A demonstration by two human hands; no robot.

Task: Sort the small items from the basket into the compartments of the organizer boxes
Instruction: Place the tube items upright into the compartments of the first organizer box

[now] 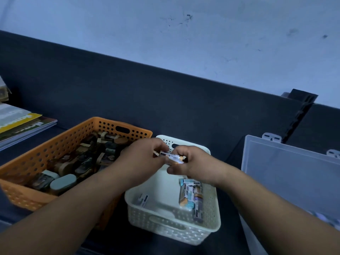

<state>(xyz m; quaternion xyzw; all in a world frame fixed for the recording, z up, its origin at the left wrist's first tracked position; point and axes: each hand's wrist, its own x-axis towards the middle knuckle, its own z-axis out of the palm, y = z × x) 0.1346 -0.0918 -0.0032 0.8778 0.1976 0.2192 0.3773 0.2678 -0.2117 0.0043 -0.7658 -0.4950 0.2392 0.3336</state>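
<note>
A few small labelled cylinders point(172, 157), probably batteries, are held above the white basket point(173, 223). One end is pinched by the curled fingertips of the left hand point(145, 157), and the other is gripped by the right hand point(193, 162). More are seen lying at the basket's right side. They are judged stiff, smooth and dense for their size, so slipping and rolling are to be expected. A hold across the barrel's middle is advised. The organizer box point(287, 172) stands open at right.

Orange basket point(55, 144) and white basket point(207, 218): perforated matt plastic. Organizer lid point(287, 173): frosted, smooth plastic. Far-left booklets point(24, 126): glossy paper. Wall point(202, 34): matt, scuffed.
</note>
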